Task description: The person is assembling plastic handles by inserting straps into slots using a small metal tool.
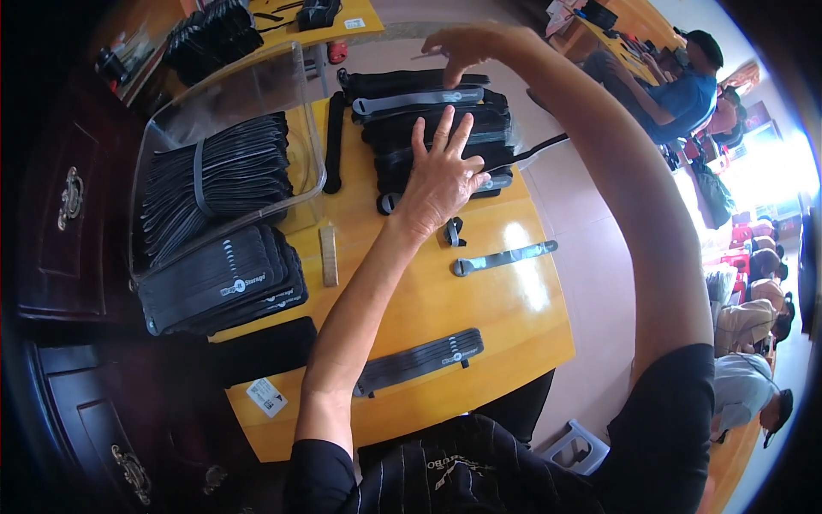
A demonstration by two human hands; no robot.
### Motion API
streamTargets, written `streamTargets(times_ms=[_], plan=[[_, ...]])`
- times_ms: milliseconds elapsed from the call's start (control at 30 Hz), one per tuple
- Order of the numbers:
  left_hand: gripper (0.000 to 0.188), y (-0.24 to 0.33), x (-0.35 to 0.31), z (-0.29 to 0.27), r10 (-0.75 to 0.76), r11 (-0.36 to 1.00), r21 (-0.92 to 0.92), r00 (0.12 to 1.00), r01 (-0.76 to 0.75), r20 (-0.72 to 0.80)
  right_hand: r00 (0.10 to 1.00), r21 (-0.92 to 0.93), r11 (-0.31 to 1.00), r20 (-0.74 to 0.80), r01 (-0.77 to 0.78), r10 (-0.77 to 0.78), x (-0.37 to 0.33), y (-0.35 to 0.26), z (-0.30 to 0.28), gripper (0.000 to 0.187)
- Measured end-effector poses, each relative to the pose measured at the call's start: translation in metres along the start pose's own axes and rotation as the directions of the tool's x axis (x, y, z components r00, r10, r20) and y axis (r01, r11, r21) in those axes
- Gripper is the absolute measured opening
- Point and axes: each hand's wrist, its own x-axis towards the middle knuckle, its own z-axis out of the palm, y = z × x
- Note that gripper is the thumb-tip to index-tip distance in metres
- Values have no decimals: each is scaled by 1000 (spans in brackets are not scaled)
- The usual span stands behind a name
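My left hand (441,184) rests, fingers spread, on bundles of black straps (398,158) at the far side of the yellow table. One black strap end (541,150) sticks out to the right of that hand. My right hand (471,51) is raised above the far edge of the bundles, its fingers bent and apart; a thin pale sliver shows beside them, too blurred to name. A grey strap (415,101) lies across the far bundle. Nearer me are a loose grey strap (505,258) and a small black-and-grey loop (454,231).
A clear plastic bin (312,128) at left holds a banded bundle of black sleeves (218,180). Printed black pieces (218,278) are stacked in front of it. A strap stack (419,361), wooden stick (329,255) and white label (266,397) lie on the table (385,300). People work at right.
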Motion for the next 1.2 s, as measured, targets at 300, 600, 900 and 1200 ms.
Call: streamTargets(times_ms=[300,600,900,1200], plan=[[25,59,-7,-41,-170,865,-485,985,131,-37,777,293,952,-577,-90,252,-241,-17,-75,39],[32,192,-116,-120,-498,70,-930,821,361,281,798,955,274,-254,116,547,-398,-141,80,26],[22,266,-211,-108,-521,7,-928,793,373,315,910,972,-162,-91,169,405,-465,-200,117,26],[24,262,-204,-98,-347,-8,-917,859,399,377,962,136,-963,176,-235,-210,-475,-169,156,25]])
